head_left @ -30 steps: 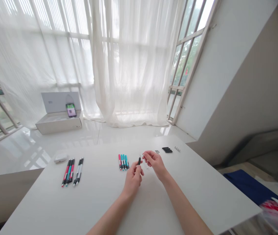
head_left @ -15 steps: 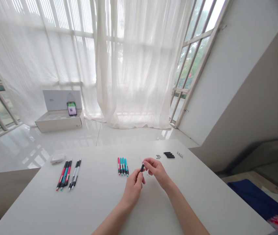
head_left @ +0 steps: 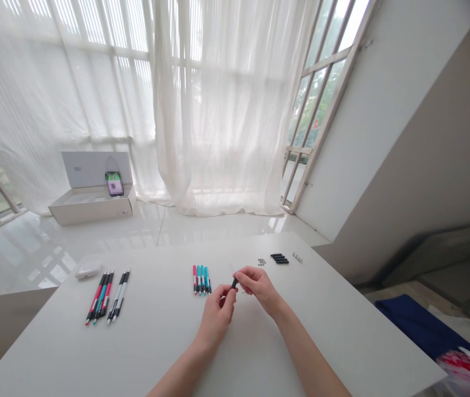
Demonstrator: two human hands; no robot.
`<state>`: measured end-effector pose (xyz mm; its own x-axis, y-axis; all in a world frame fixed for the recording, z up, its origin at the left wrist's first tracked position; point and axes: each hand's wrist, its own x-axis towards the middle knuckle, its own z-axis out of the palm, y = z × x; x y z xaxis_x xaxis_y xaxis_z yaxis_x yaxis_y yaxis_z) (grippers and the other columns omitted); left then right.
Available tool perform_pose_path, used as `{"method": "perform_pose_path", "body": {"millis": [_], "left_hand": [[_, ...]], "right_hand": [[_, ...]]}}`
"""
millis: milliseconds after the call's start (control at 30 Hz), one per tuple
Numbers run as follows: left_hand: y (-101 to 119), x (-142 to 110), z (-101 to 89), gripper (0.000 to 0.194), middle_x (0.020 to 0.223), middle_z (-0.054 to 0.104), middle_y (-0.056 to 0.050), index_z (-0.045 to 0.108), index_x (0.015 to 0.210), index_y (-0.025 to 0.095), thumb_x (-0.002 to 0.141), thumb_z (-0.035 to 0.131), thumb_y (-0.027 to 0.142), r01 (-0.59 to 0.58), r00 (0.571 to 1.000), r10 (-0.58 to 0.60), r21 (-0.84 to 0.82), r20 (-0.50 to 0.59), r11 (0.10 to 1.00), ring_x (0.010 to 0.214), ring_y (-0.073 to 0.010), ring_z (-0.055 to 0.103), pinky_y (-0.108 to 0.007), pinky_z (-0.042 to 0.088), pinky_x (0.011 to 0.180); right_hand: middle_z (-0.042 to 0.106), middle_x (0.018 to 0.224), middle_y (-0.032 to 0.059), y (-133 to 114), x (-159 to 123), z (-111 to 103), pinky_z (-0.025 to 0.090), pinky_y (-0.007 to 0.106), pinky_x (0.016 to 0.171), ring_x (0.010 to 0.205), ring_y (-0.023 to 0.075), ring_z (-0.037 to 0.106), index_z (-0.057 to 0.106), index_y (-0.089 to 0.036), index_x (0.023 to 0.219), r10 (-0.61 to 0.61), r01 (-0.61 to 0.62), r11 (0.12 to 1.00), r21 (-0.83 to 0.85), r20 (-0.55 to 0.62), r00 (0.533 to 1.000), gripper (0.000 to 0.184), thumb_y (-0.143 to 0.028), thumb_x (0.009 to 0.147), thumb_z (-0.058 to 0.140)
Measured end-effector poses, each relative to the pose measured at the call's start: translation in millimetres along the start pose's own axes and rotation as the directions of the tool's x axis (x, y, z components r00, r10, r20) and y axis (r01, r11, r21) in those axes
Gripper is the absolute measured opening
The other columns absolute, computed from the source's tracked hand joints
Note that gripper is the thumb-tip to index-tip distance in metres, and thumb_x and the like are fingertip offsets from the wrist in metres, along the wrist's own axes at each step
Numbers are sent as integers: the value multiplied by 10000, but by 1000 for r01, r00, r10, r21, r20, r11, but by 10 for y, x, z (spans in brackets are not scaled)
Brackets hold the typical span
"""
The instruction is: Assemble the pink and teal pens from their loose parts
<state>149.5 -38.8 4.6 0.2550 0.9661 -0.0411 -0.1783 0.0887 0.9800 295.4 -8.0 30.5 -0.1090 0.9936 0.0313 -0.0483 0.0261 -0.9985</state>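
Over the middle of the white table (head_left: 168,342), my left hand (head_left: 216,314) pinches a short black pen part (head_left: 234,283) at its lower end. My right hand (head_left: 257,284) is closed in a pinch at the part's upper end, where a thin clear refill (head_left: 231,268) sticks up. Both hands meet just right of a short row of red and teal pen barrels (head_left: 200,279). Further right lie some small metal bits (head_left: 261,261), a few black grips (head_left: 279,258) and small pale tips (head_left: 297,257).
A group of finished pens (head_left: 106,295) lies at the table's left, with a small white case (head_left: 88,269) behind it. On the glossy floor beyond stands an open white box (head_left: 92,204) holding a phone. A dark blue cloth (head_left: 416,325) lies on the floor right.
Both hands stay together on the black part, with the right fingers now closer to its tip. The view has shifted a little; the items on the table lie as before.
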Motion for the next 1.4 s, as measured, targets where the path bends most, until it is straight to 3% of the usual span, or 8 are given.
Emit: {"method": "perform_pose_path", "body": {"millis": [200, 367, 533, 767, 1000, 1100, 1267, 1400], "left_hand": [[65, -10, 15, 482, 720, 514, 2, 605, 1001, 151, 754, 597, 564, 3, 998, -3, -6, -55, 1000, 545, -80, 417, -186, 320, 446], [82, 23, 0, 510, 786, 583, -70, 636, 938, 123, 796, 502, 595, 15, 1000, -15, 0, 7, 1000, 686, -143, 528, -212, 413, 507], [81, -15, 16, 432, 701, 555, -25, 621, 844, 142, 796, 521, 560, 14, 1000, -16, 96, 15, 995, 585, -112, 488, -196, 366, 459], [131, -38, 30, 389, 664, 497, 35, 504, 744, 181, 682, 680, 522, -20, 993, 28, 73, -118, 997, 511, -77, 421, -202, 399, 467], [130, -7, 22, 523, 673, 584, -26, 595, 783, 134, 806, 443, 633, 28, 1000, -29, 44, 6, 999, 458, -73, 432, -214, 338, 457], [115, -11, 20, 479, 625, 555, -2, 590, 756, 139, 792, 496, 607, 17, 1000, -18, 79, 17, 997, 458, -71, 422, -214, 340, 473], [73, 4, 16, 432, 626, 504, 32, 523, 761, 171, 675, 666, 570, -8, 998, 11, 45, -65, 999, 523, -90, 452, -216, 396, 502], [76, 17, 10, 503, 667, 562, -6, 568, 799, 147, 748, 534, 646, 32, 999, -32, 28, 13, 999, 489, -82, 431, -218, 362, 472]], "right_hand": [[449, 479, -52, -17, -2, -16, 268, 233, 456, 466, 78, 359, 656, -163, 692, -24, 24, 1000, 0, -53, 998, 296, -452, 692, 720], [438, 516, -54, -4, 27, -72, 211, 236, 440, 464, 74, 321, 653, -167, 752, -38, 45, 998, 50, -143, 989, 324, -481, 698, 709], [424, 523, -54, -3, 22, -68, 197, 241, 441, 464, 69, 304, 655, -169, 751, -42, 57, 993, 100, -147, 988, 318, -477, 697, 712], [476, 559, -30, -10, 17, -42, 194, 237, 433, 467, 63, 312, 661, -157, 738, -34, 49, 992, 114, -132, 991, 333, -477, 674, 729], [447, 547, -38, -45, 26, -68, 184, 239, 436, 475, 67, 300, 661, -163, 753, -18, 66, 974, 215, -219, 975, 349, -482, 647, 755], [425, 526, -43, -47, 23, -52, 189, 241, 433, 472, 72, 301, 666, -163, 762, -12, 55, 975, 215, -198, 980, 359, -489, 642, 755], [430, 537, -42, -22, 26, -40, 189, 233, 437, 478, 60, 299, 681, -152, 775, -14, 56, 972, 227, -185, 983, 346, -464, 649, 762], [421, 521, -48, -21, 19, -55, 188, 237, 446, 481, 65, 305, 685, -157, 776, -17, 64, 968, 244, -191, 981, 329, -455, 658, 759]]}}
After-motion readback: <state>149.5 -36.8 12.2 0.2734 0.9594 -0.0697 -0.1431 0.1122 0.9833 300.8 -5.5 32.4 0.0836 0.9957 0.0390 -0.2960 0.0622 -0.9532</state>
